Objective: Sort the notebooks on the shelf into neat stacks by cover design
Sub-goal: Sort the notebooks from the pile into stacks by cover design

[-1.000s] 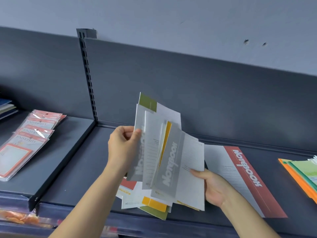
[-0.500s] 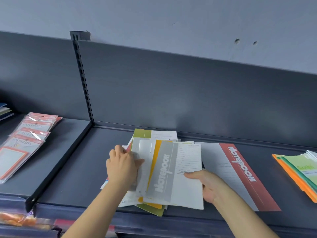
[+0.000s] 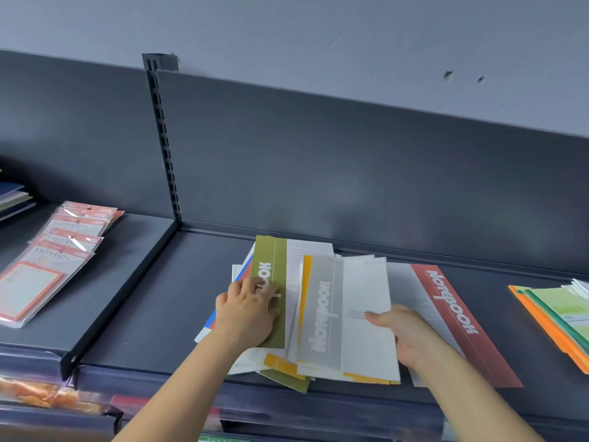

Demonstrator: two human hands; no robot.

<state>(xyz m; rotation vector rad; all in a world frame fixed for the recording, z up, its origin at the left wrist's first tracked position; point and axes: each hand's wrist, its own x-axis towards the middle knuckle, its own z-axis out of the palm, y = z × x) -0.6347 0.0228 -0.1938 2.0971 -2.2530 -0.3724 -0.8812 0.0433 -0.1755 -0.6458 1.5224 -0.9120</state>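
We see a loose pile of thin notebooks low in the centre of the frame, lying on the dark grey metal shelf (image 3: pixel 153 314), front edges hanging slightly over its lip. The left hand (image 3: pixel 251 311) rests on the olive-banded white paper notebook (image 3: pixel 269 250), fingers spread fairly flat over the printed band, pressing and not clasping. That one sits on the left of the pile, upper end toward the back panel.

The right hand (image 3: pixel 404 333) grips the grey-banded white paper notebook (image 3: pixel 322 314) at its right edge. The thumb is on top of the lined cover and the fingers are hidden beneath. This one is on top of the pile and lies roughly parallel to the olive one.

A yellow-banded white notebook (image 3: pixel 306 282) peeks out between the two. A blue-and-red-edged notebook (image 3: pixel 247 269) shows under the left side. We can't count the rest of the pile.

Just right of the pile, partly under the right hand, the red-banded white paper notebook (image 3: pixel 446 314) lies flat and angled.

At far right we see orange and green paper folders (image 3: pixel 554 314). At left, on the neighbouring shelf, sit clear plastic packets with red-trimmed cards (image 3: pixel 47 266). Flat dark books (image 3: pixel 12 199) are at the left edge. A black slotted metal upright (image 3: pixel 164 138) runs up the back panel.
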